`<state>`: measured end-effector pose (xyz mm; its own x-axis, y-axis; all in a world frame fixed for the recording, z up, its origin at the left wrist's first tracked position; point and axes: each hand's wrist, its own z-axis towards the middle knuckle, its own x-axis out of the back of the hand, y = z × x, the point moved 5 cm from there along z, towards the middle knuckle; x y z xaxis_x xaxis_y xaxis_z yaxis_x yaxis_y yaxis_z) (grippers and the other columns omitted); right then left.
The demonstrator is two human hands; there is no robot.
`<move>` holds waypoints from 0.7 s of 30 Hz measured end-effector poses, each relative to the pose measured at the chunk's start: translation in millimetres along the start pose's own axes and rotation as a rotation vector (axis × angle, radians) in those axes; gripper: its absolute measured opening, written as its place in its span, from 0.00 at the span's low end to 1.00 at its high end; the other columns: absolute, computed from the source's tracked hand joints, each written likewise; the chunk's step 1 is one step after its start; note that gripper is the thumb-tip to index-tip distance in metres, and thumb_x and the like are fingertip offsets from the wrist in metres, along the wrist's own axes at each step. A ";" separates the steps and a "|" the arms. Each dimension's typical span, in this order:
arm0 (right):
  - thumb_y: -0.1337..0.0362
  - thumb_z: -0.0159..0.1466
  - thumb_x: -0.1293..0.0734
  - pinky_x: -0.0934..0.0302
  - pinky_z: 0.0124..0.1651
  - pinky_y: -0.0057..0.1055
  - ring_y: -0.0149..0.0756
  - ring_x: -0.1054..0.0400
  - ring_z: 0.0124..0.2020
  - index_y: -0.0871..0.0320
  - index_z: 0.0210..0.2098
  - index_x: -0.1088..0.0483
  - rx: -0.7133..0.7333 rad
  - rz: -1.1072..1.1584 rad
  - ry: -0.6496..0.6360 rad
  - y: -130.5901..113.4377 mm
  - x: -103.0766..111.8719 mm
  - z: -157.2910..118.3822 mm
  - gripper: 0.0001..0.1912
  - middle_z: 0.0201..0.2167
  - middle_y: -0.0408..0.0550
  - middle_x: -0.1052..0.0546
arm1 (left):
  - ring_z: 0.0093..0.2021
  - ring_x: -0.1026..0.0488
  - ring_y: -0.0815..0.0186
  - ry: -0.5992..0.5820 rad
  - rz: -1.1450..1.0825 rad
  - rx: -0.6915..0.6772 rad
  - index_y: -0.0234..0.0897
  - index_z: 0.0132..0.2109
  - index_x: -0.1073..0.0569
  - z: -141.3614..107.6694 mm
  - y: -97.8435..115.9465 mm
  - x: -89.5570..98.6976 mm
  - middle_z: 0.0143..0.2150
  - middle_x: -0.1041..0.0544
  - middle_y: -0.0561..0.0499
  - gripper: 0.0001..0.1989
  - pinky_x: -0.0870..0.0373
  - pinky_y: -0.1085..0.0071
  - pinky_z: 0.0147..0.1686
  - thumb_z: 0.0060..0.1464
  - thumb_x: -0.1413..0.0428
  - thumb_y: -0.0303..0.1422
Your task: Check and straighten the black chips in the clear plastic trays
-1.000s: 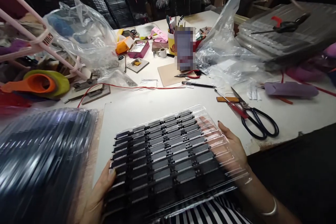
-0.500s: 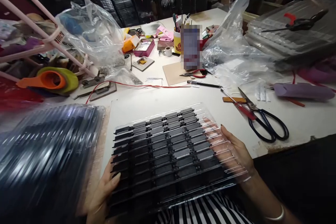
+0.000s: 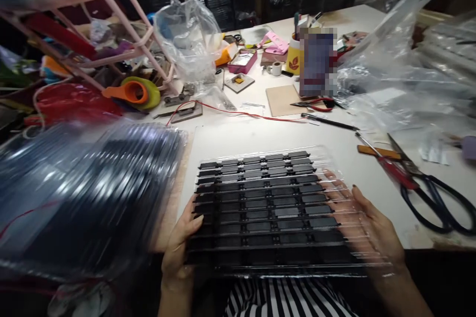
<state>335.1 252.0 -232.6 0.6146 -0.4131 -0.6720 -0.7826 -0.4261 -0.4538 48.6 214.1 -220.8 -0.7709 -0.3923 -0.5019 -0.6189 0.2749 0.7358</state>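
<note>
Between both hands (image 3: 178, 242) (image 3: 385, 235), a clear ridged tray (image 3: 330, 158) (glossy plastic).

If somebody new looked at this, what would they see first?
Probably the clear tray with rows of black parts, held low in the middle by the left hand and right hand. Next, the shiny, dark pile at the left, then the big scissors at the far right.
</note>
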 end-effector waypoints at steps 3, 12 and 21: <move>0.58 0.65 0.43 0.42 0.60 0.44 0.39 0.36 0.57 0.48 0.58 0.36 0.031 -0.045 0.015 -4.2 7.0 1.1 0.21 0.58 0.46 0.31 | 0.49 0.26 0.56 -0.048 -0.011 0.003 0.44 0.60 0.37 4.5 -4.4 1.2 0.49 0.24 0.48 0.32 0.33 0.59 0.53 0.48 0.42 0.27; 0.59 0.67 0.45 0.40 0.59 0.42 0.38 0.37 0.58 0.46 0.61 0.41 0.041 -0.076 0.051 -11.4 22.9 4.2 0.23 0.61 0.43 0.36 | 0.47 0.26 0.58 -0.133 -0.075 -0.004 0.40 0.58 0.36 7.8 -11.5 -2.9 0.50 0.26 0.46 0.26 0.32 0.60 0.51 0.51 0.45 0.26; 0.56 0.66 0.44 0.39 0.58 0.47 0.41 0.36 0.57 0.43 0.61 0.42 0.017 -0.075 0.034 -11.6 29.5 5.2 0.23 0.62 0.43 0.36 | 0.46 0.25 0.58 -0.116 -0.061 0.029 0.38 0.54 0.34 8.4 -12.1 -1.9 0.46 0.24 0.47 0.21 0.32 0.61 0.50 0.51 0.46 0.25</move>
<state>361.8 248.9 -250.3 0.6747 -0.4076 -0.6153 -0.7353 -0.4438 -0.5122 56.3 218.9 -232.6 -0.7426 -0.3058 -0.5958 -0.6683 0.2797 0.6893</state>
